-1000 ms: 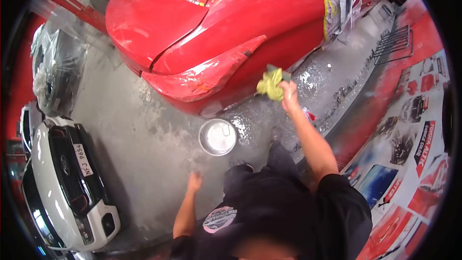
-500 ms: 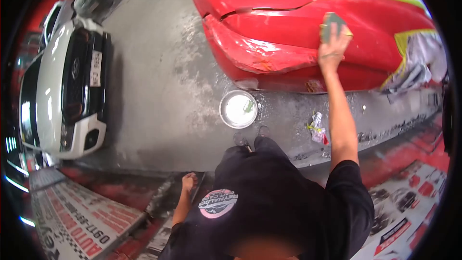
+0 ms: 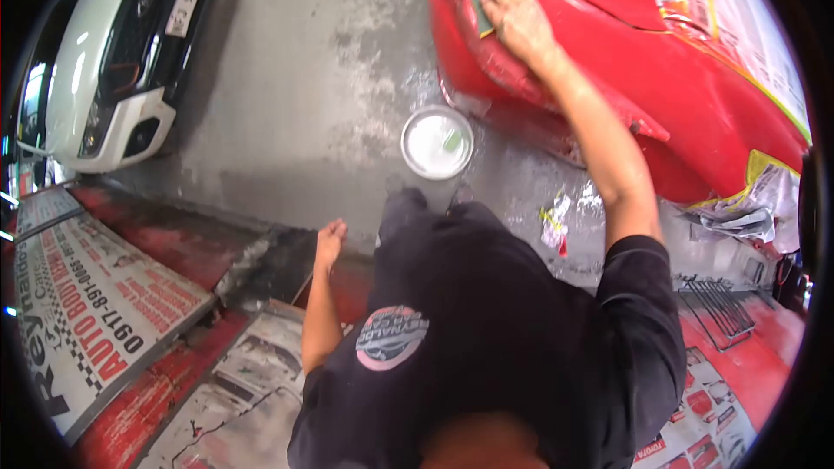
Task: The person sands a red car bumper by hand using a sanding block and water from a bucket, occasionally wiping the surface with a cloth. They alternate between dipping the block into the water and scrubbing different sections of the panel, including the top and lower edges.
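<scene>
My right hand [image 3: 521, 22] presses a green-and-yellow scouring sponge [image 3: 480, 7] against the corner of the red car [image 3: 591, 17]. The fingers are bent over the sponge, and the arm stretches forward across the bodywork. A long pinkish, scuffed patch lies on the car panel below the hand. My left hand [image 3: 330, 241] hangs by my left side, fingers curled in, with nothing visible in it. Between my feet and the car stands a round basin [image 3: 408, 156] of whitish liquid with a greenish piece inside.
A white car [image 3: 87, 78] is parked at left. Masking film [image 3: 738, 26] with yellow tape covers parts of the red car. Crumpled wrapping [image 3: 553, 221] lies on the wet floor. A black wire rack [image 3: 719, 313] is at right, printed sign boards [image 3: 113, 313] at lower left.
My right hand and the sponge have moved left across the red car, from the side panel to its corner. The whole view has turned and shifted. My left hand stays low by my side.
</scene>
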`<state>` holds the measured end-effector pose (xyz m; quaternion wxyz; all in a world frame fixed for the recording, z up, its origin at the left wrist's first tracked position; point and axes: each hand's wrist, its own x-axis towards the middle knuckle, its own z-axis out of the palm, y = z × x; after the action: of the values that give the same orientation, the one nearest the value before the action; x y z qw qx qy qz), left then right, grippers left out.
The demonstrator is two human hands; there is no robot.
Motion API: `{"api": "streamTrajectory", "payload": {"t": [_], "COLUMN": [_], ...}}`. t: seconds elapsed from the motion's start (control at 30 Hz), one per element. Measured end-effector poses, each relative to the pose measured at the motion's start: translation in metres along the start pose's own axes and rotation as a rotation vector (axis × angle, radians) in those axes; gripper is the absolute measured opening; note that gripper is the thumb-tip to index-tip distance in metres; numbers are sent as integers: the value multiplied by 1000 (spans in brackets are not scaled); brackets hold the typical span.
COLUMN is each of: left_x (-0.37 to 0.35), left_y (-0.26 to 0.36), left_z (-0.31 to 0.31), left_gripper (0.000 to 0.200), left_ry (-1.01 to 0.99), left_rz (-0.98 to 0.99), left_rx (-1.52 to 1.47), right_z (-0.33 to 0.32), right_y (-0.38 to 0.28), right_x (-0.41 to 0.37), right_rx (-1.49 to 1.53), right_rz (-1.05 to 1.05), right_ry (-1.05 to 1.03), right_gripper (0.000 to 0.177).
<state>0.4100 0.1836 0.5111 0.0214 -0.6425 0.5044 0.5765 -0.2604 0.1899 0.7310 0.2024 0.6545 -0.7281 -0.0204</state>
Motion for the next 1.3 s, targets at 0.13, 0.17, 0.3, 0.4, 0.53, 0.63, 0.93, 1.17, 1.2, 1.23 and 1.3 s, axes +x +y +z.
{"api": "streamTrajectory", "payload": {"t": [0.13, 0.17, 0.3, 0.4, 0.53, 0.63, 0.93, 1.17, 1.2, 1.23, 1.3], "left_x": [24, 35, 96, 163, 277, 325, 365, 370, 372, 376, 386], "left_y": [1, -5, -14, 0, 42, 116, 174, 182, 188, 195, 206], "left_z": [-22, -31, -74, -117, -200, -249, -299, -314, -321, -327, -337], "left_gripper": [45, 45, 43, 41, 37, 35, 35, 40, 40, 41, 41], "left_ry": [-13, -22, -90, -109, -257, -78, -82, -263, -257, -258, -265], "left_rz": [-10, -27, -155, -210, -180, -95, -71, -153, -140, -92, -17], "left_rx": [51, 55, 135, 181, 170, 120, 33, 238, 237, 245, 242], "right_z": [-8, -6, 7, 9, 1, 1, 2, 8, 8, 6, 2], "right_y": [-1, -1, -12, -22, -46, -53, -61, -68, -70, -70, -74], "right_x": [4, 4, 9, 15, 36, 41, 47, 47, 48, 49, 54], "right_rx": [41, 39, 18, -43, -155, -217, -331, -297, -289, -287, -272], "right_rz": [-7, -5, 60, 140, 261, 309, 402, 427, 448, 471, 500], "right_ry": [-33, -26, -12, -92, -225, -296, -478, -405, -432, -458, -496], "right_gripper": [65, 71, 79, 76, 71, 71, 73, 77, 78, 78, 77]}}
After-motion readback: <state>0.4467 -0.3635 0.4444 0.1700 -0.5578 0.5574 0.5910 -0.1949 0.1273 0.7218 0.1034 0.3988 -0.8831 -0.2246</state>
